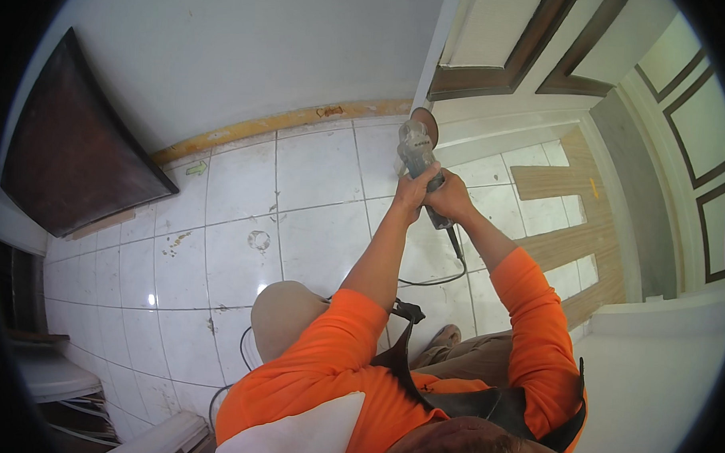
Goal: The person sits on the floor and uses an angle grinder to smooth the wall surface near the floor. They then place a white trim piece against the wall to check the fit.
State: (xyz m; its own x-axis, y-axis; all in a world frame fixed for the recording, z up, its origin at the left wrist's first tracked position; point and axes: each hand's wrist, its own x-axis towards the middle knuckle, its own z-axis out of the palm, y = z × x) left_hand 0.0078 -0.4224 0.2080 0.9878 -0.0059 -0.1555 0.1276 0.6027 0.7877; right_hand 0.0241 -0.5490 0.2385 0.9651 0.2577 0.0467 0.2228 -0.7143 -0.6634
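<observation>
With both arms stretched forward, I grip an angle grinder (418, 150). Its grey head points away from me, toward the corner where the wall meets the white door frame (429, 69). A reddish-brown disc (427, 125) sits on the head, close to the foot of that frame; whether they touch, I cannot tell. My left hand (416, 190) is wrapped round the body just behind the head. Against it, my right hand (453, 199) closes round the body from the right. A black cord (459, 258) trails from the rear end and loops back toward my knees.
White tiles (322, 233) cover the floor, with wood-look planks (569, 246) on the right. A yellowish strip (294, 116) runs along the wall's base. At left leans a dark brown panel (86, 145). A panelled door (504, 56) stands ahead right; a green arrow sticker (197, 168) marks one tile.
</observation>
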